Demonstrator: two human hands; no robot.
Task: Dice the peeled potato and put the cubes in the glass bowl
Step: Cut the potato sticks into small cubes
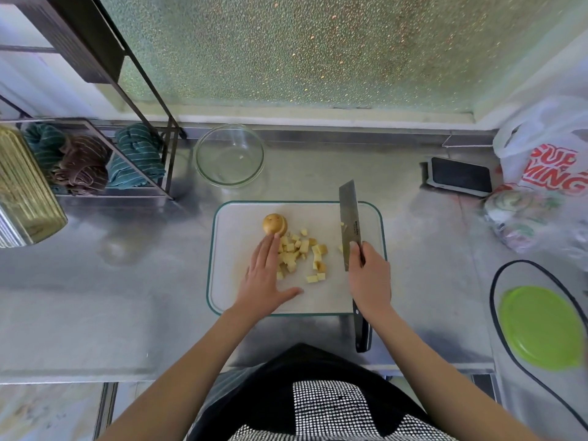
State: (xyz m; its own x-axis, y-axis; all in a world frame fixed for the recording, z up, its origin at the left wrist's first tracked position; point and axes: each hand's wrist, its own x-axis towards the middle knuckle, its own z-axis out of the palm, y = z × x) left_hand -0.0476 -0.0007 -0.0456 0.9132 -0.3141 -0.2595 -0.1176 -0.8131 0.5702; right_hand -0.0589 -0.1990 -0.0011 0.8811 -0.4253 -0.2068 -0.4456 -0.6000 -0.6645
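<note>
A white cutting board with a green rim lies mid-counter. On it stands an uncut potato end, with several yellow potato cubes scattered to its right. My left hand lies flat on the board with straight fingers, its fingertips touching the potato end and the left edge of the cubes. My right hand grips the knife at the heel of the blade, index finger along it. The blade lies broad side up, right of the cubes, and the black handle sticks out towards me. The glass bowl stands behind the board.
A wire rack with folded cloths and a gold tin stand at the left. A dark phone, a plastic bag and a green lid occupy the right side. The frosted window wall rises behind.
</note>
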